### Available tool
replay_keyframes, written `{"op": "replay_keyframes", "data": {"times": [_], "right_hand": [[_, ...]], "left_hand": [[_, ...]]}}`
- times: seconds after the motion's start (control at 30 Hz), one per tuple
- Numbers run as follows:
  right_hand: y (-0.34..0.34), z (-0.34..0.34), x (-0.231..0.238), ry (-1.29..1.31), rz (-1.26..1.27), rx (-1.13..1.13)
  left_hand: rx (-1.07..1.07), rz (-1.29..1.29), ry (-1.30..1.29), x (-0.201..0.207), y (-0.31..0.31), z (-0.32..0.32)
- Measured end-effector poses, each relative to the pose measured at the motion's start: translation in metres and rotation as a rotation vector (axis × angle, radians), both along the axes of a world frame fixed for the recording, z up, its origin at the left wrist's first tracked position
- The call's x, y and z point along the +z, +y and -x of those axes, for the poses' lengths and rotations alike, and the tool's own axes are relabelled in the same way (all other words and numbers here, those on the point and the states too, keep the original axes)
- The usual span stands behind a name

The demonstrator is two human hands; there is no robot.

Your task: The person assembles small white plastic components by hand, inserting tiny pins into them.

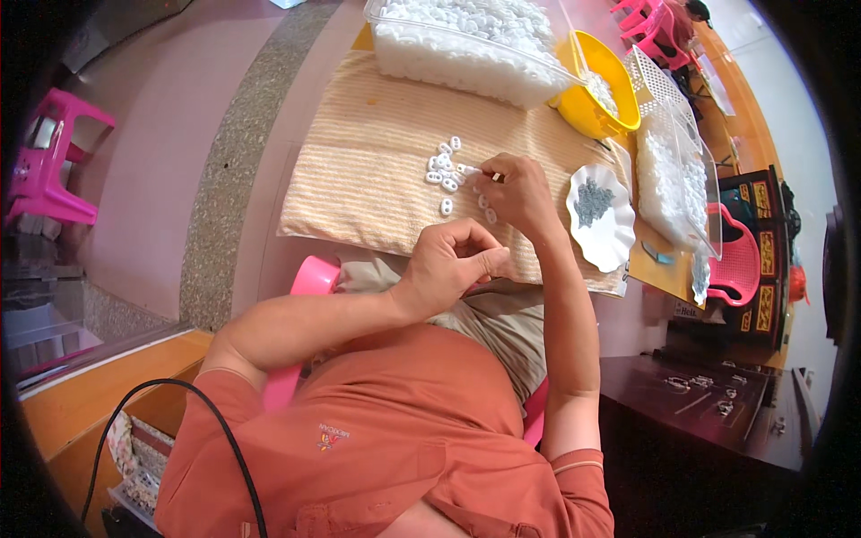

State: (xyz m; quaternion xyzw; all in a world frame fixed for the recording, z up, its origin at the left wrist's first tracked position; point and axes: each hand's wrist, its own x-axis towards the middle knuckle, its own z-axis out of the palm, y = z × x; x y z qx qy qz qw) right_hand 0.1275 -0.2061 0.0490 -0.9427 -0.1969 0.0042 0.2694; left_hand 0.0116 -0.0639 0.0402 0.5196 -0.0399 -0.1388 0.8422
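The right hand (518,193) covers some of the white pieces (444,163) and leaves its own grip unclear, anything the left hand (451,257) may pinch is too small to tell, the grey bits (594,203) blur together, and the upper edge cuts off the bin (457,72).

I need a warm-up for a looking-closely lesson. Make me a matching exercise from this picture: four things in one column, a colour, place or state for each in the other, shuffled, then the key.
Column one
1. Round basin
2. Wavy-rimmed dish
3. Cloth
4. Right hand

Column two
A. Striped in orange and cream
B. With its fingers at the loose white pieces
C. Yellow
D. White, bearing grey bits

Right pairs: 1-C; 2-D; 3-A; 4-B
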Motion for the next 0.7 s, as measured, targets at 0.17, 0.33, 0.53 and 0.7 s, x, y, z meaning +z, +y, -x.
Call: {"op": "replay_keyframes", "data": {"times": [0.17,0.33,0.53,0.7], "right_hand": [[-0.003,0.002,-0.002,-0.063,-0.016,0.068],[-0.011,0.007,-0.005,-0.168,-0.048,0.096],[-0.016,0.04,0.007,0.165,-0.534,0.008],[-0.012,0.065,0.014,0.029,-0.702,0.172]], "left_hand": [[0.048,0.041,0.024,-0.002,0.0,-0.006],[0.084,0.081,0.066,-0.005,0.001,-0.009],[0.173,0.215,0.261,-0.002,0.005,-0.015],[0.079,0.379,0.305,-0.004,0.008,-0.02]]}}
